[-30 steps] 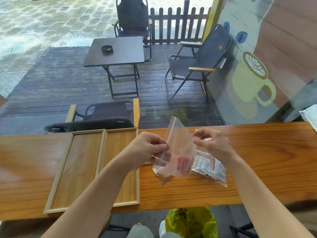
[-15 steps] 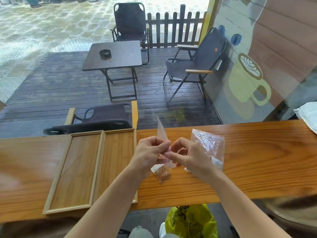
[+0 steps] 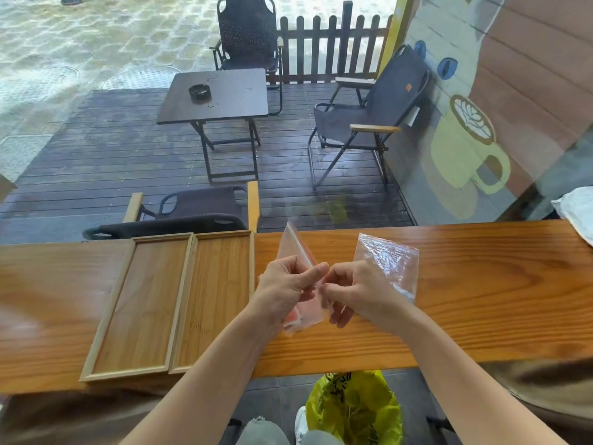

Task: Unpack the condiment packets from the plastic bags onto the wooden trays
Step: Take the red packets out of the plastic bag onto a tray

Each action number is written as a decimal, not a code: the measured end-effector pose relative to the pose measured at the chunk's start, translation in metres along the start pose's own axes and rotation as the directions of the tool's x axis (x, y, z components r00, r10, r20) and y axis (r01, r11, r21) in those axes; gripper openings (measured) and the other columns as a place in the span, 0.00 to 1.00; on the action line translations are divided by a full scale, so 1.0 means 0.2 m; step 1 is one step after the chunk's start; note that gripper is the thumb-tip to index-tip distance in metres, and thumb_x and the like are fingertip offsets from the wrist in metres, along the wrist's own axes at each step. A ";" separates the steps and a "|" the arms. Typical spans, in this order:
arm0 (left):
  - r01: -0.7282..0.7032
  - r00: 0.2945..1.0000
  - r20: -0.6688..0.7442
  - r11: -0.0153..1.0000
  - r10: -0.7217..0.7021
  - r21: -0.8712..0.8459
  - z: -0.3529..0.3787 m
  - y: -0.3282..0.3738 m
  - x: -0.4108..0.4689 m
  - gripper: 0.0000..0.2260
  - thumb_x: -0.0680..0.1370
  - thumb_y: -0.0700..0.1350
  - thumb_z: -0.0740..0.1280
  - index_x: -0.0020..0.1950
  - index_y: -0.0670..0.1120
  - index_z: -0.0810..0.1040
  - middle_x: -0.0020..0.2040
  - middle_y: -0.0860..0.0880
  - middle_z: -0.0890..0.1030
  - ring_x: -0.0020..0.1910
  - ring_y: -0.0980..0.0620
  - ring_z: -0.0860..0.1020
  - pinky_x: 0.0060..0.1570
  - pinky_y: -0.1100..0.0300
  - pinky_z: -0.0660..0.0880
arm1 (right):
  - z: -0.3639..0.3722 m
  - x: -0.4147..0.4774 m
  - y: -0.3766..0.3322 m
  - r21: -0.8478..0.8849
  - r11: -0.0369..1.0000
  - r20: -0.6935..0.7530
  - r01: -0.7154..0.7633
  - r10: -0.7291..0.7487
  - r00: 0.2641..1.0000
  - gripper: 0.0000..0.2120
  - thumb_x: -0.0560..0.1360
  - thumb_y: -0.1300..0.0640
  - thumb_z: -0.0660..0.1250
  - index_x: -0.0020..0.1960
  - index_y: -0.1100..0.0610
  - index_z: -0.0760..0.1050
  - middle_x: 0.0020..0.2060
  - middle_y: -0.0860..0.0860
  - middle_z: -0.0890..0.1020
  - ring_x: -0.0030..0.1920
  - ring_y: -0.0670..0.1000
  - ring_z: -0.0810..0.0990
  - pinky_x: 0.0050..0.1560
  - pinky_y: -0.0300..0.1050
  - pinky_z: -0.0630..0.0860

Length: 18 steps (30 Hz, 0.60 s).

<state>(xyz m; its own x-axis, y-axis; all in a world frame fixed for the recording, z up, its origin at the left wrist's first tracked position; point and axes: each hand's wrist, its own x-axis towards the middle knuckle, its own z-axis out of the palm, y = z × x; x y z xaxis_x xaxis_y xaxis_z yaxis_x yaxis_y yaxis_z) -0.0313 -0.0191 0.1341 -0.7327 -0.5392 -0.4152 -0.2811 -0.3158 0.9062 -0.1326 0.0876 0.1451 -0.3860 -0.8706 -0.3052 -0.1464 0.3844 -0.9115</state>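
Both hands pinch a small clear plastic bag (image 3: 296, 248) with red packets (image 3: 303, 316) showing at its bottom, held just above the wooden counter. My left hand (image 3: 284, 290) grips its left side and my right hand (image 3: 356, 290) grips the right side, thumbs nearly touching at the bag's mouth. A second clear bag (image 3: 390, 261) stands crumpled on the counter right behind my right hand; its contents are hidden by the hand. Two empty wooden trays (image 3: 141, 303) (image 3: 215, 297) lie side by side to the left of my hands.
The long wooden counter (image 3: 481, 284) runs across the view with a window behind it. A white bag (image 3: 577, 210) lies at its far right end. A yellow plastic bag (image 3: 356, 409) sits on the floor below, by my knees.
The hands came together on the red-packet bag and turned it edge-on. The brown packet seen below my left hand earlier is no longer visible. The camera tilted slightly.
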 end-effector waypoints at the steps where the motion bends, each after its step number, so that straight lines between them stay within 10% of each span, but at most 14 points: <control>1: -0.016 0.999 -0.033 1.000 0.017 0.019 0.00 0.00 0.00 0.16 0.65 0.50 0.72 0.40 0.38 0.76 0.37 0.42 0.77 0.36 0.48 0.76 0.37 0.60 0.78 | 0.00 0.00 0.00 -0.039 0.999 0.029 -0.029 0.030 0.999 0.04 0.73 0.67 0.63 0.43 0.68 0.76 0.30 0.56 0.80 0.27 0.52 0.80 0.26 0.42 0.79; 18: -0.047 0.991 0.134 0.925 -0.005 0.377 -0.01 -0.05 -0.03 0.11 0.79 0.44 0.60 0.48 0.36 0.75 0.40 0.41 0.80 0.39 0.46 0.79 0.46 0.48 0.79 | 0.03 0.04 0.08 -0.203 0.977 -0.020 0.065 -0.071 0.997 0.10 0.73 0.64 0.63 0.33 0.59 0.74 0.24 0.48 0.75 0.19 0.41 0.70 0.21 0.32 0.65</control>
<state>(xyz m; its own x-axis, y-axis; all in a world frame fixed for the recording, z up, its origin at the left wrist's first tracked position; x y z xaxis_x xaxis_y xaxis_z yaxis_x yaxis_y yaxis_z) -0.0228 -0.0132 0.1280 -0.8080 -0.4280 -0.4049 -0.4593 0.0271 0.8879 -0.1326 0.0861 0.1262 -0.3925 -0.8893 -0.2346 -0.3534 0.3814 -0.8542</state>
